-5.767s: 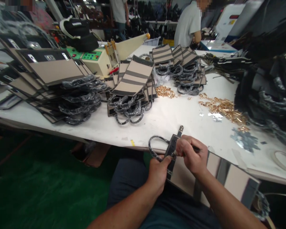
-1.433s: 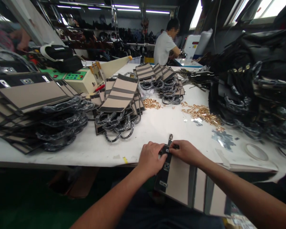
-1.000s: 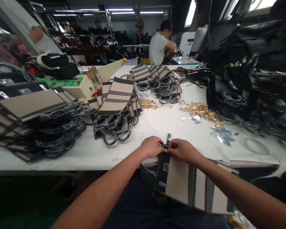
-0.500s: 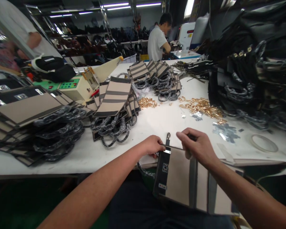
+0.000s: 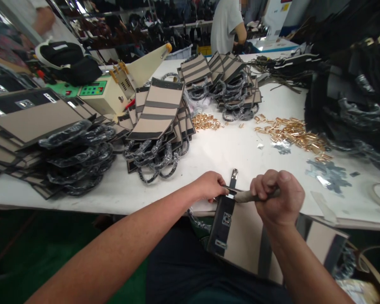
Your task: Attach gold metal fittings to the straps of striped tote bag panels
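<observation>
My left hand [image 5: 213, 185] is closed in a pinch on a thin dark bar [image 5: 232, 190] at the upper corner of a beige and black bag panel [image 5: 245, 230]. A narrow black strap with a metal end [image 5: 234, 174] sticks out past that corner onto the table. My right hand [image 5: 280, 194] is closed around a hand tool with a dark handle and a dull, blunt end [image 5: 245, 196]; its exact kind is unclear. The tool's end is at the thin bar, beside a small shiny plate [image 5: 230, 196]. More metal plates sit along the panel's black band. The panel lies over my lap and the table edge.
Stacked panels with plastic-wrapped handles [image 5: 156, 109] stand on the white table [image 5: 209, 156], left of centre. Gold fittings [image 5: 296, 133] and flat grey pieces [image 5: 329, 175] lie on the right. A cream machine [image 5: 101, 95] is at the back left. A co-worker [image 5: 226, 27] stands behind.
My right hand has turned into a fist, bringing the tool's blunt end leftward to the thin bar. My left hand keeps its pinch. The view has tilted downward.
</observation>
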Action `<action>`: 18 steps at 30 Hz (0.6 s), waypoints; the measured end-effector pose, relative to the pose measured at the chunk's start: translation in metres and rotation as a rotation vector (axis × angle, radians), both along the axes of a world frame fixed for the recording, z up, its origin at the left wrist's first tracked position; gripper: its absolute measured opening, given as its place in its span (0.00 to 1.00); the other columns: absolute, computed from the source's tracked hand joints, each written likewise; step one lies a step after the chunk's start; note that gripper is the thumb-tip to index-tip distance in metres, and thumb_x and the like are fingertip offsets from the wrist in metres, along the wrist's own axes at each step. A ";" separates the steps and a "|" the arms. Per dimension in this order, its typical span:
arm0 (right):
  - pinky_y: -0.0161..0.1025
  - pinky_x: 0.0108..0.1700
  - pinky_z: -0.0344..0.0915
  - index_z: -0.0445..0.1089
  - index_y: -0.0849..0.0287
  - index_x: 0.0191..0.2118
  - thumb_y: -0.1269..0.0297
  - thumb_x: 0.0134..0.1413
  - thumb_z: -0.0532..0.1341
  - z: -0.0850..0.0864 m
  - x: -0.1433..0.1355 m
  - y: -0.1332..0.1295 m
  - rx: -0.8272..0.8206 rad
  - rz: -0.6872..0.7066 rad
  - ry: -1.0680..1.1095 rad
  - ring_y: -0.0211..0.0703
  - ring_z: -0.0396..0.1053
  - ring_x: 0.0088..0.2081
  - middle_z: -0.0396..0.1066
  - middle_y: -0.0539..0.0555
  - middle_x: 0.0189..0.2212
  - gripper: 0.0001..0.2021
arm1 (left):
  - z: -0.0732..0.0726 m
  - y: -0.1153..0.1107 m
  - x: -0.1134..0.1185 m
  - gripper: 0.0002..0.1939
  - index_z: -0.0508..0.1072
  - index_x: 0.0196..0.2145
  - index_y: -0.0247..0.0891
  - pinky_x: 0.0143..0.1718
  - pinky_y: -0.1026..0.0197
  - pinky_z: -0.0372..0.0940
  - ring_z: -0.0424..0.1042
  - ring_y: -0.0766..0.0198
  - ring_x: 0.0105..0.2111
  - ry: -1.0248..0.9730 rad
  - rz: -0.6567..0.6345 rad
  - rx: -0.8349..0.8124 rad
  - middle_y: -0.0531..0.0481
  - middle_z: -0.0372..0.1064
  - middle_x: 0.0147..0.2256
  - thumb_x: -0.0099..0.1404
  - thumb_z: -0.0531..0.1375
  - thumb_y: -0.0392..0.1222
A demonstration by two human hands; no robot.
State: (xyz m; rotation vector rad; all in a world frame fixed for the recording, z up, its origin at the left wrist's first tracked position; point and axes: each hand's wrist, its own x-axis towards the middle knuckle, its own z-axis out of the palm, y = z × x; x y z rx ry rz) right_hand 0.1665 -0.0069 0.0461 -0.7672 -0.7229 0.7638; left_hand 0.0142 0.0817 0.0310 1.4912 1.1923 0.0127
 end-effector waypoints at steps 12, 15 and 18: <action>0.39 0.29 0.60 0.68 0.55 0.25 0.50 0.69 0.64 0.014 -0.019 0.001 -0.287 0.255 -0.546 0.39 0.63 0.24 0.67 0.49 0.20 0.22 | 0.002 -0.005 -0.005 0.07 0.74 0.26 0.37 0.18 0.64 0.56 0.61 0.68 0.16 -0.072 -0.007 0.045 0.58 0.63 0.16 0.60 0.68 0.37; 0.38 0.24 0.57 0.64 0.55 0.24 0.53 0.67 0.66 0.028 -0.014 -0.007 -0.208 0.176 -0.286 0.37 0.58 0.20 0.60 0.46 0.18 0.22 | -0.001 -0.006 -0.005 0.05 0.75 0.28 0.37 0.19 0.64 0.56 0.60 0.68 0.15 -0.079 0.023 0.035 0.58 0.63 0.16 0.59 0.68 0.35; 0.38 0.22 0.54 0.63 0.54 0.23 0.57 0.66 0.67 0.045 -0.016 -0.016 0.004 0.133 -0.210 0.37 0.55 0.18 0.56 0.45 0.18 0.21 | -0.005 -0.004 -0.005 0.06 0.75 0.25 0.37 0.17 0.64 0.54 0.57 0.69 0.14 -0.089 0.018 0.015 0.59 0.61 0.14 0.58 0.67 0.35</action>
